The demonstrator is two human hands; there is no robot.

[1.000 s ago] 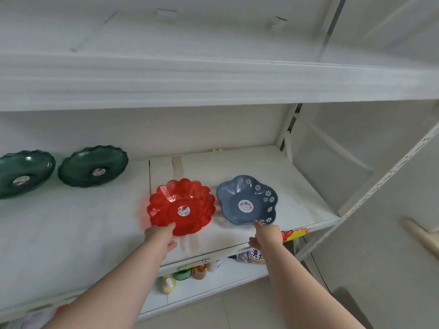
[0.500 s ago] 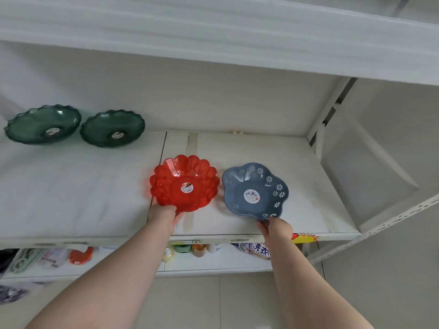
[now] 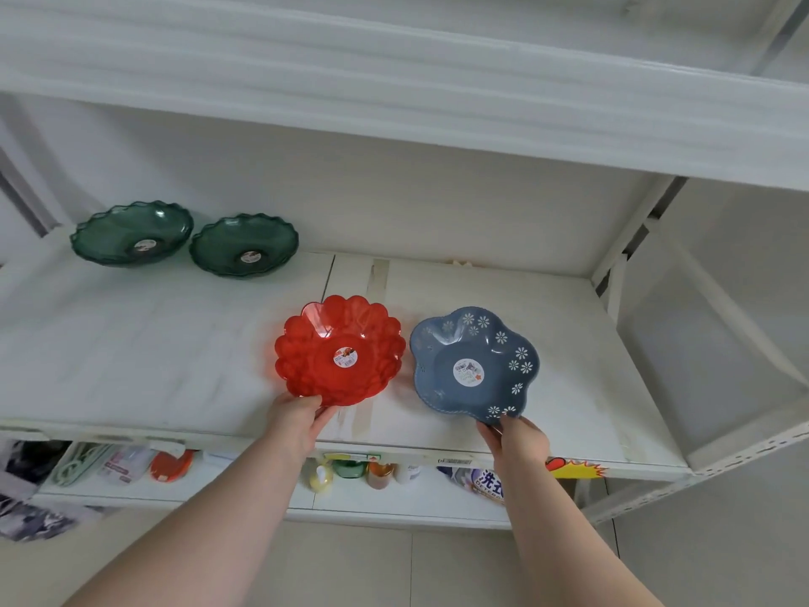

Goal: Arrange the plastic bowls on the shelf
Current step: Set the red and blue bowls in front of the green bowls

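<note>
A red scalloped plastic bowl (image 3: 340,350) sits mid-shelf on the white shelf board (image 3: 175,343). My left hand (image 3: 297,420) pinches its near rim. Just to its right lies a blue flower-shaped bowl (image 3: 475,365) with white daisy prints, and my right hand (image 3: 516,438) grips its near edge. Both bowls appear slightly tilted up toward me at the held rims. Two dark green wavy-rimmed bowls (image 3: 131,234) (image 3: 244,247) rest side by side at the back left of the same shelf.
Another white shelf (image 3: 394,89) hangs close overhead. A white upright and diagonal brace (image 3: 630,256) bound the right end. Below, a lower shelf (image 3: 394,506) carries small bottles, packets and a detergent bag. Tiled floor lies beneath.
The view has shifted upward and the bowls have moved slightly toward the shelf's front with my hands; both hands keep their hold on the red and blue bowls.
</note>
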